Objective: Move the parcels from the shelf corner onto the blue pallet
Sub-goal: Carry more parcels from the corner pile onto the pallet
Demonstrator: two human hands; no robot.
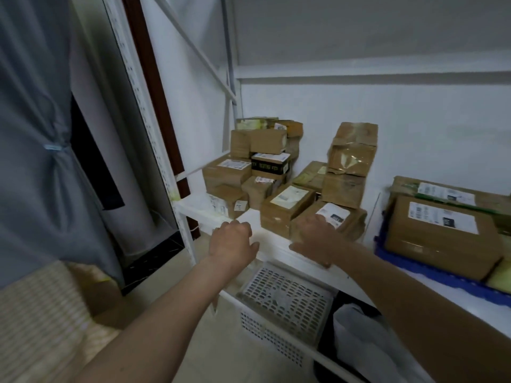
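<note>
1. A white shelf (272, 241) carries a heap of brown cardboard parcels (257, 161) packed into its far left corner, against the white wall.
2. In that heap a black box with a white label (269, 164) sits among the brown ones, and a tall leaning stack of crumpled parcels (349, 164) stands to the right of it, by the back wall.
3. The nearest parcel (329, 221) lies close to the shelf's front edge, with a white shipping label on top; another labelled parcel (286, 207) lies touching it on its left.
4. The right hand (315, 239) lies on the near face of the nearest parcel, fingers spread and pointing down toward the front edge, thumb stretched out along the shelf. Whether it grips the parcel I cannot tell.
5. The left hand (233, 241) hangs above the bare front edge of the shelf, left of the parcels, touching none of them; its fingers are loosely curled, thumb apart, holding nothing.
6. The blue pallet (431, 269) lies at the right end of the same shelf, well apart from the corner heap. A large labelled parcel (439, 236) already rests on it, with another flat one (448, 193) behind.
7. Under the shelf stands a white perforated basket (284, 308), and beside it a white plastic bag (367, 341).
8. A grey curtain (41, 134) hangs at the left.
</note>
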